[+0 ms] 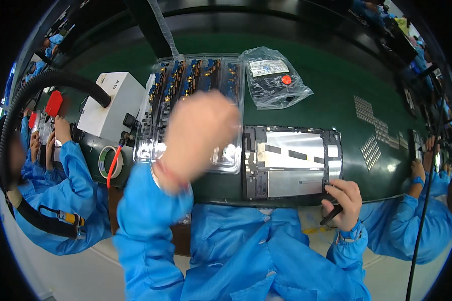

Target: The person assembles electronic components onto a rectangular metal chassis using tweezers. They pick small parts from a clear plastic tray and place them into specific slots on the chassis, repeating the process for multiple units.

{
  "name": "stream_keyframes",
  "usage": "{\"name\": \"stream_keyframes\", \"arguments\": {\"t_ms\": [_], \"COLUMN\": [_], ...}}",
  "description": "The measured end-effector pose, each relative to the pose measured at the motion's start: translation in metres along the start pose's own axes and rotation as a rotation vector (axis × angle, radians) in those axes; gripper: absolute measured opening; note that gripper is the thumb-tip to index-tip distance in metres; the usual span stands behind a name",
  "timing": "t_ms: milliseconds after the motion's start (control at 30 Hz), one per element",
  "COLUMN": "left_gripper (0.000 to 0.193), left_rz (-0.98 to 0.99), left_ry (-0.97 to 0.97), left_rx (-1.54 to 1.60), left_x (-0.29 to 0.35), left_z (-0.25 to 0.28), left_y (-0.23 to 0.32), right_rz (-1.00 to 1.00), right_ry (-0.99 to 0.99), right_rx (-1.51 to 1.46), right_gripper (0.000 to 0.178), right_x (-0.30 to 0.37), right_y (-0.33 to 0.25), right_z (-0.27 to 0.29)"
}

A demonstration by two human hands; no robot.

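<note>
My left hand (198, 135) is raised and blurred with motion, hovering over a clear plastic tray (233, 100) that holds rows of small blue and gold parts. I cannot tell whether it holds anything. My right hand (344, 198) grips a thin dark tool (331, 215) at the lower right corner of an open tablet frame (291, 163), a black rim around a silver plate with dark strips. The frame lies flat on the green belt (336, 80) right in front of me.
A clear plastic bag (273, 78) with a white label and a red dot lies behind the frame. At the left stand a white box (110, 105), a black hose (50, 80) and a tape roll (108, 161). Co-workers in blue sleeves (68, 185) (412, 220) sit on both sides.
</note>
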State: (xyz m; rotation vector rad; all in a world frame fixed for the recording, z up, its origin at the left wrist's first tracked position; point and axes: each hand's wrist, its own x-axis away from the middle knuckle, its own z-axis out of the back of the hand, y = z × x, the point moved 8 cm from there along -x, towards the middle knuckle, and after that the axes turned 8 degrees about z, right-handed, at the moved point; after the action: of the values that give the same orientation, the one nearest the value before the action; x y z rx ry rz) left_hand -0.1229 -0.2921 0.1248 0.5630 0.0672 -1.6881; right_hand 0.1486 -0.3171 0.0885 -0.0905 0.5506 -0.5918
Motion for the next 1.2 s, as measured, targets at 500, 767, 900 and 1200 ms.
{"name": "stream_keyframes", "arguments": {"t_ms": [500,767,900,1200], "left_gripper": [0.01,0.007,0.011,0.006], "left_rz": [0.356,0.326,-0.025,-0.409], "left_ry": [-0.11,0.065,0.261,0.382], "left_rx": [-0.509,0.029,-0.097,-0.184], "left_x": [-0.067,-0.008,0.046,0.096], "left_z": [-0.035,0.066,0.069,0.02], "left_y": [-0.129,-0.037,0.058,0.108], "right_rz": [0.154,-0.315,-0.463,-0.602], "right_ry": [0.249,0.189,-0.03,-0.017], "right_rx": [-0.359,-1.093,-1.553,-1.675], "right_gripper": [0.011,0.016,0.018,0.017], "right_x": [-0.031,-0.041,-0.057,-0.075], "right_y": [-0.048,-0.027,-0.04,-0.043], "right_z": [-0.013,-0.042,-0.067,-0.094]}}
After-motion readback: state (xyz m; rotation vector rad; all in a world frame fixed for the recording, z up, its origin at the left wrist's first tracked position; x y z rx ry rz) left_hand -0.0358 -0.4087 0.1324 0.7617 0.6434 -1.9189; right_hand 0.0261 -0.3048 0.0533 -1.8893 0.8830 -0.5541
